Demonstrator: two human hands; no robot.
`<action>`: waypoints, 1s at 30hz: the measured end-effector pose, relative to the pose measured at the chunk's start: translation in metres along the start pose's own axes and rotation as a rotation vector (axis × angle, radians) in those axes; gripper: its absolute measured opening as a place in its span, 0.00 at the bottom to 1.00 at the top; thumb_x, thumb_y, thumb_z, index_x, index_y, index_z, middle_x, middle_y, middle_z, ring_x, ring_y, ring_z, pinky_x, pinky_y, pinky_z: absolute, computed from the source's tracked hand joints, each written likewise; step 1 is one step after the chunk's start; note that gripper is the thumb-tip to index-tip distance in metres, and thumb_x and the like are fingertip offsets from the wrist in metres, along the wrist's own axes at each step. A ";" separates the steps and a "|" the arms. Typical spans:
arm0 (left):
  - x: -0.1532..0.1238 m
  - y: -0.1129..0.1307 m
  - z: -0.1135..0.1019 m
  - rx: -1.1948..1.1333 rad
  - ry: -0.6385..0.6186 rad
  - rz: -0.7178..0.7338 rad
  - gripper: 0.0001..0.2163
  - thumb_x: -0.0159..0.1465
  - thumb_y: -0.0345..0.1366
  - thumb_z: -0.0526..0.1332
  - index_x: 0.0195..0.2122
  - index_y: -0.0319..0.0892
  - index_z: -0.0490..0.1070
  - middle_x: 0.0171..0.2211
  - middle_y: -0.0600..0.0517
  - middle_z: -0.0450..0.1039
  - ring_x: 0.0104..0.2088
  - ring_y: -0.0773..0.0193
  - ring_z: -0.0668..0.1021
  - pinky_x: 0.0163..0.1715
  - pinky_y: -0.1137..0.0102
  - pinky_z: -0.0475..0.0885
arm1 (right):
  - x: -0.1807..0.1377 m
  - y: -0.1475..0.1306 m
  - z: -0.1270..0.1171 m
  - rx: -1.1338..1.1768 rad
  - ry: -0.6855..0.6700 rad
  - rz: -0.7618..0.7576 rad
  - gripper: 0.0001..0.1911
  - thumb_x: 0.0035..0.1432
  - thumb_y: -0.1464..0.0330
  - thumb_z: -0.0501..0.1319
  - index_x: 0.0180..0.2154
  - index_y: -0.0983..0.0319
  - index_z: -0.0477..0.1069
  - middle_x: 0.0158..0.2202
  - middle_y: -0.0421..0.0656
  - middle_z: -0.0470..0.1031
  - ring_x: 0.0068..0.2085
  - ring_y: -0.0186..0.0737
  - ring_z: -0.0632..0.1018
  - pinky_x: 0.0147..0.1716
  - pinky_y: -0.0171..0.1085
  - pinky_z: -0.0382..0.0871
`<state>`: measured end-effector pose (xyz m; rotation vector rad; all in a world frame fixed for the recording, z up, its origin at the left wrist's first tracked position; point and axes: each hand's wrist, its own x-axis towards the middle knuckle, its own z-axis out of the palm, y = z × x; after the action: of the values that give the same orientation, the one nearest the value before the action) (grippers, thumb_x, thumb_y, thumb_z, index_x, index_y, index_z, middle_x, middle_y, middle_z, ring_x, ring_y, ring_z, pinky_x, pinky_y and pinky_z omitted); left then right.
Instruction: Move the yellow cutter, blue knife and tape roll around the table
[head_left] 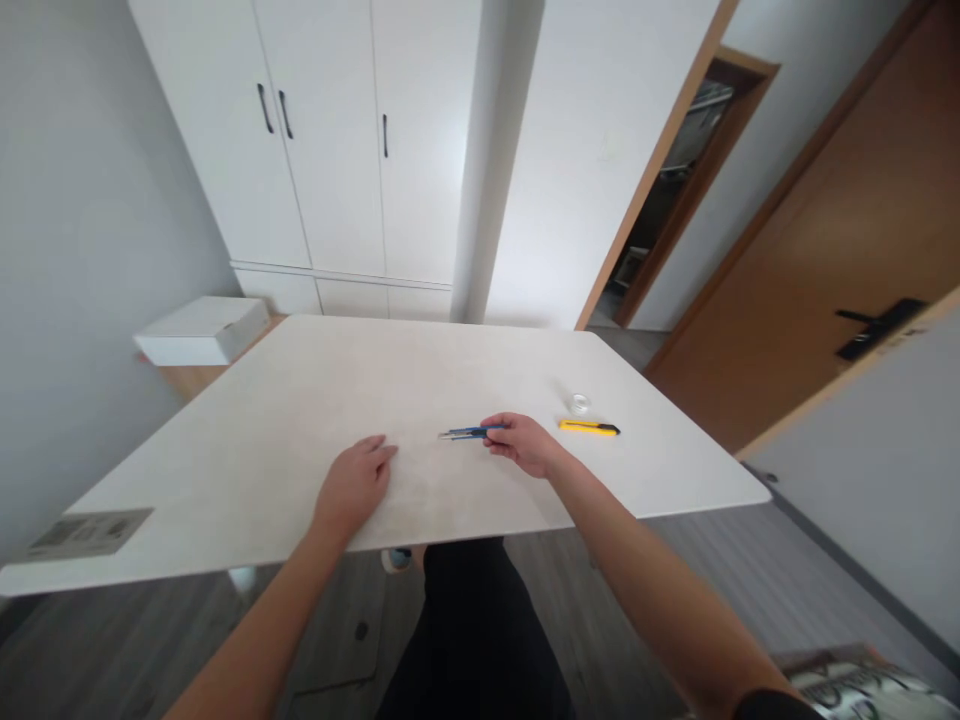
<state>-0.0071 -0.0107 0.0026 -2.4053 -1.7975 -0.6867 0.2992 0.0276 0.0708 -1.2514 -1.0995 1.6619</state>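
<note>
My right hand (523,443) is closed around the back end of a slim blue tool with a silvery metal tip (466,434). This tool lies level, just above or on the white table (420,375), its tip toward the left; its exact kind is too small to make out. To the left of it, my left hand (355,485) rests palm down on the tabletop with nothing in it, fingers loosely stretched and a little bent. A yellow box cutter with a black end (589,427) lies to the right of my right hand. Behind the cutter sits a small clear round object (580,403).
A printed label (90,534) lies at the table's front left corner. Beyond the left edge stands a white box (202,330) on a wooden surface. White cabinets (330,150) line the back, and a brown door (832,230) is at the right.
</note>
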 end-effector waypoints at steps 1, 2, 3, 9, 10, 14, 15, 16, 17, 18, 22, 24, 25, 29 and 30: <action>0.000 -0.001 0.001 -0.002 0.002 0.004 0.20 0.67 0.36 0.49 0.49 0.41 0.79 0.55 0.44 0.75 0.56 0.55 0.76 0.60 0.60 0.68 | -0.013 0.003 -0.029 -0.022 0.080 0.000 0.09 0.53 0.76 0.67 0.37 0.63 0.74 0.29 0.42 0.76 0.32 0.33 0.78 0.33 0.30 0.75; 0.000 -0.001 0.002 -0.008 0.006 0.005 0.20 0.67 0.37 0.49 0.49 0.41 0.79 0.55 0.44 0.75 0.55 0.55 0.76 0.60 0.60 0.68 | -0.026 0.005 -0.058 -0.038 0.165 0.002 0.09 0.53 0.76 0.68 0.36 0.62 0.74 0.29 0.42 0.76 0.32 0.34 0.78 0.33 0.31 0.76; 0.000 -0.002 0.002 -0.015 0.009 0.007 0.20 0.67 0.38 0.49 0.49 0.42 0.79 0.55 0.44 0.76 0.55 0.54 0.76 0.59 0.59 0.68 | -0.038 0.005 -0.086 -0.045 0.256 0.002 0.08 0.53 0.76 0.68 0.36 0.61 0.73 0.29 0.42 0.75 0.32 0.34 0.79 0.33 0.31 0.77; 0.001 -0.006 0.004 -0.020 0.016 0.007 0.21 0.66 0.40 0.49 0.48 0.42 0.79 0.54 0.45 0.76 0.54 0.53 0.77 0.59 0.58 0.70 | -0.072 0.003 -0.204 -0.032 0.561 0.021 0.10 0.49 0.78 0.70 0.31 0.60 0.72 0.27 0.41 0.75 0.29 0.34 0.78 0.32 0.30 0.78; 0.001 -0.007 0.005 -0.011 0.014 0.012 0.21 0.66 0.40 0.48 0.48 0.42 0.79 0.54 0.44 0.76 0.54 0.53 0.77 0.59 0.58 0.70 | -0.071 0.004 -0.212 -0.046 0.577 0.016 0.11 0.48 0.77 0.71 0.30 0.61 0.71 0.27 0.41 0.75 0.28 0.34 0.77 0.31 0.31 0.77; 0.000 -0.011 0.008 0.015 0.011 0.036 0.22 0.67 0.41 0.47 0.49 0.41 0.79 0.55 0.43 0.76 0.55 0.53 0.77 0.59 0.59 0.69 | -0.058 0.006 -0.220 -0.379 0.674 -0.023 0.08 0.48 0.72 0.71 0.32 0.63 0.74 0.26 0.40 0.73 0.29 0.34 0.75 0.29 0.32 0.72; -0.001 -0.012 0.009 0.018 0.011 0.038 0.23 0.67 0.41 0.47 0.50 0.41 0.79 0.55 0.43 0.75 0.55 0.53 0.77 0.59 0.59 0.70 | -0.055 0.007 -0.219 -0.528 0.710 -0.035 0.07 0.50 0.70 0.70 0.32 0.63 0.75 0.28 0.40 0.74 0.30 0.35 0.75 0.30 0.33 0.71; -0.001 -0.013 0.009 0.020 0.011 0.037 0.23 0.67 0.41 0.47 0.50 0.41 0.79 0.55 0.44 0.75 0.54 0.53 0.77 0.59 0.59 0.70 | -0.053 0.008 -0.219 -0.678 0.741 -0.042 0.07 0.51 0.68 0.69 0.33 0.62 0.76 0.30 0.41 0.75 0.33 0.37 0.76 0.32 0.34 0.70; -0.001 -0.013 0.010 0.022 0.012 0.035 0.22 0.67 0.42 0.47 0.49 0.41 0.79 0.55 0.44 0.75 0.54 0.53 0.77 0.58 0.60 0.70 | -0.051 0.008 -0.219 -0.815 0.766 -0.042 0.07 0.52 0.66 0.68 0.35 0.61 0.77 0.33 0.42 0.76 0.36 0.38 0.76 0.34 0.35 0.70; -0.001 -0.013 0.010 0.023 0.015 0.032 0.22 0.67 0.42 0.47 0.49 0.42 0.79 0.55 0.45 0.76 0.54 0.54 0.77 0.58 0.60 0.70 | -0.050 0.009 -0.219 -0.932 0.786 -0.031 0.08 0.53 0.65 0.68 0.36 0.61 0.78 0.35 0.43 0.77 0.38 0.40 0.77 0.36 0.36 0.69; 0.000 -0.013 0.010 0.014 0.032 0.033 0.21 0.67 0.41 0.48 0.48 0.44 0.79 0.54 0.46 0.76 0.54 0.55 0.78 0.58 0.61 0.70 | -0.048 0.008 -0.215 -1.225 0.895 -0.029 0.12 0.55 0.64 0.65 0.41 0.62 0.78 0.39 0.48 0.76 0.43 0.46 0.77 0.43 0.41 0.68; 0.000 -0.012 0.009 0.005 0.040 0.034 0.21 0.67 0.41 0.49 0.48 0.43 0.80 0.54 0.45 0.76 0.54 0.55 0.78 0.58 0.61 0.70 | -0.045 0.007 -0.202 -1.273 0.912 -0.165 0.11 0.58 0.66 0.61 0.41 0.63 0.77 0.39 0.50 0.77 0.44 0.47 0.76 0.46 0.43 0.67; 0.000 -0.011 0.009 0.001 0.043 0.034 0.21 0.66 0.41 0.49 0.48 0.43 0.80 0.54 0.45 0.77 0.53 0.54 0.78 0.58 0.61 0.70 | -0.042 0.006 -0.190 -1.271 0.879 -0.250 0.10 0.60 0.67 0.59 0.40 0.63 0.77 0.39 0.50 0.77 0.44 0.46 0.76 0.46 0.43 0.67; 0.000 -0.009 0.007 -0.012 0.045 0.020 0.20 0.66 0.40 0.49 0.47 0.43 0.80 0.54 0.45 0.77 0.53 0.54 0.78 0.58 0.59 0.71 | -0.024 0.007 -0.114 -1.222 0.494 -0.536 0.11 0.65 0.65 0.57 0.40 0.61 0.76 0.40 0.47 0.78 0.42 0.42 0.77 0.46 0.41 0.69; 0.000 -0.009 0.006 -0.014 0.044 0.017 0.20 0.66 0.40 0.49 0.47 0.43 0.80 0.54 0.46 0.77 0.53 0.54 0.78 0.58 0.59 0.71 | -0.018 0.010 -0.092 -1.225 0.371 -0.604 0.12 0.66 0.63 0.56 0.42 0.60 0.76 0.42 0.47 0.78 0.44 0.42 0.77 0.48 0.41 0.69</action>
<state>-0.0130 -0.0060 -0.0048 -2.3918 -1.7602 -0.7471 0.3919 0.0245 0.0539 -1.5645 -2.0627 0.1680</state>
